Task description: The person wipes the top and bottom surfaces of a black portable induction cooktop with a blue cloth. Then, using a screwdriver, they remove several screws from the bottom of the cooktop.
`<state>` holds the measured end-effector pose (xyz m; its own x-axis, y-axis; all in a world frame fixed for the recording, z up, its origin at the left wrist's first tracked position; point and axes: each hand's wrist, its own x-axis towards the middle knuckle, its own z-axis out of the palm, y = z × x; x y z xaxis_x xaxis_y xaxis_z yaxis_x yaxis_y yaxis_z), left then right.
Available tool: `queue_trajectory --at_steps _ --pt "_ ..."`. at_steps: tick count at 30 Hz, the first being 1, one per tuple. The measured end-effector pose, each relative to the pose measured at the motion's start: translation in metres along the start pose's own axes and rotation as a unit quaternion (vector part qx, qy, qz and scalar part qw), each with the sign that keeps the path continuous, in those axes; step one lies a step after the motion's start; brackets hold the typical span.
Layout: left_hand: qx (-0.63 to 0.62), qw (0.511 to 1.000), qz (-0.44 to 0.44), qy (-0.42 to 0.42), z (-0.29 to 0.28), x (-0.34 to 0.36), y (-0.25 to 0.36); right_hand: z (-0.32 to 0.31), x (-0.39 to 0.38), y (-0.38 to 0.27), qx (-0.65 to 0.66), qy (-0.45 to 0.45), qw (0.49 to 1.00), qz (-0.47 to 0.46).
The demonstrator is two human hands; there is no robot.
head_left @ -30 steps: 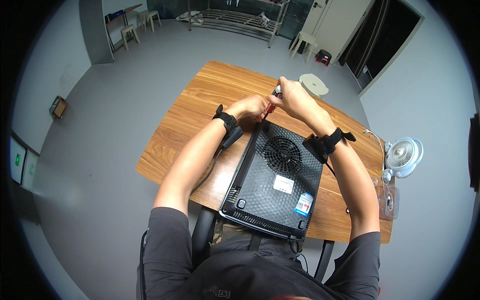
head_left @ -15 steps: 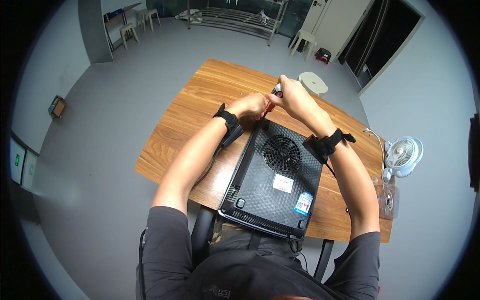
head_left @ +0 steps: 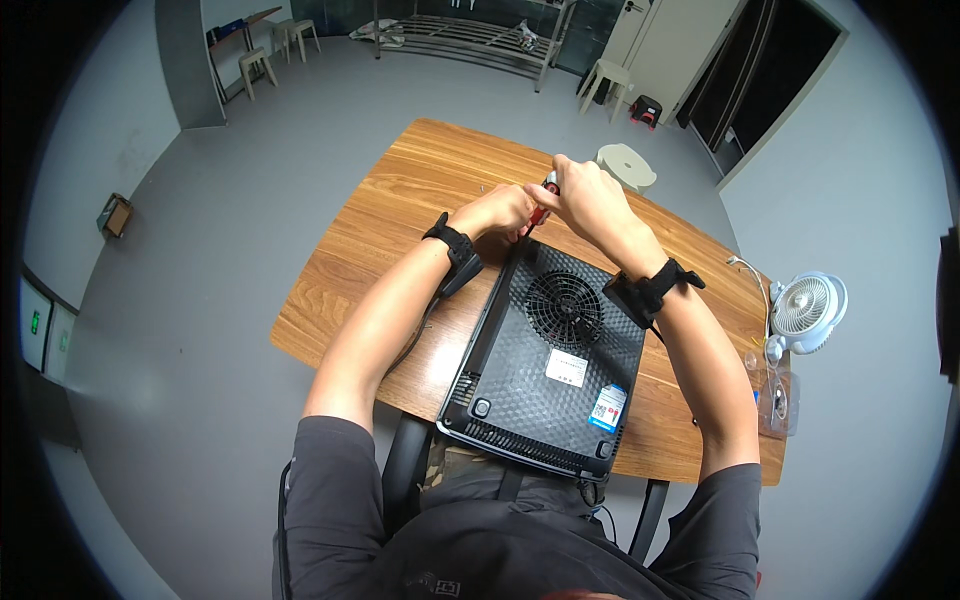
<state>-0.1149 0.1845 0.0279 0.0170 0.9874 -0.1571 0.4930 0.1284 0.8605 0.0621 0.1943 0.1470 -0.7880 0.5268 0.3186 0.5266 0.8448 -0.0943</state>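
A flat black appliance [head_left: 540, 370] lies underside up at the table's near edge, with a round fan grille [head_left: 564, 309], rubber feet and two labels. It resembles an induction cooker. My right hand [head_left: 588, 195] is closed around a screwdriver [head_left: 541, 212] with a red and dark handle. The tool slants down to the appliance's far left corner, where its tip is hard to see. Beside its shaft my left hand [head_left: 506, 209] is closed, fingers curled at that corner; what they pinch is hidden. Both wrists wear black straps with small black boxes.
The wooden table [head_left: 350, 270] carries a small white fan [head_left: 803, 308] at its right edge, with a cable and a clear plastic tray [head_left: 778, 403] near it. A pale round stool [head_left: 626, 167] stands beyond the far edge. A metal rack [head_left: 470, 40] is farther back.
My right hand has turned slightly around the screwdriver handle and shifted a little left. My left hand stays nearly in place, and the appliance has not visibly moved.
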Motion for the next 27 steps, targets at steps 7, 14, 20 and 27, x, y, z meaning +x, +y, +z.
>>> queue_trajectory --at_steps 7,14,20,27 --pt "0.031 0.999 0.014 -0.037 -0.005 -0.007 -0.005 -0.010 -0.001 0.007 0.109 -0.085 0.990 0.019" --pt "0.082 0.993 0.046 -0.075 -0.008 -0.026 0.006 -0.017 -0.013 0.007 0.066 -0.058 0.996 0.011" --pt "0.094 0.991 0.073 -0.062 -0.006 -0.025 -0.001 -0.013 -0.007 0.012 0.119 -0.073 0.989 -0.040" --pt "0.078 0.990 0.105 -0.044 -0.008 -0.031 0.014 -0.027 0.009 0.024 0.123 -0.185 0.970 -0.098"
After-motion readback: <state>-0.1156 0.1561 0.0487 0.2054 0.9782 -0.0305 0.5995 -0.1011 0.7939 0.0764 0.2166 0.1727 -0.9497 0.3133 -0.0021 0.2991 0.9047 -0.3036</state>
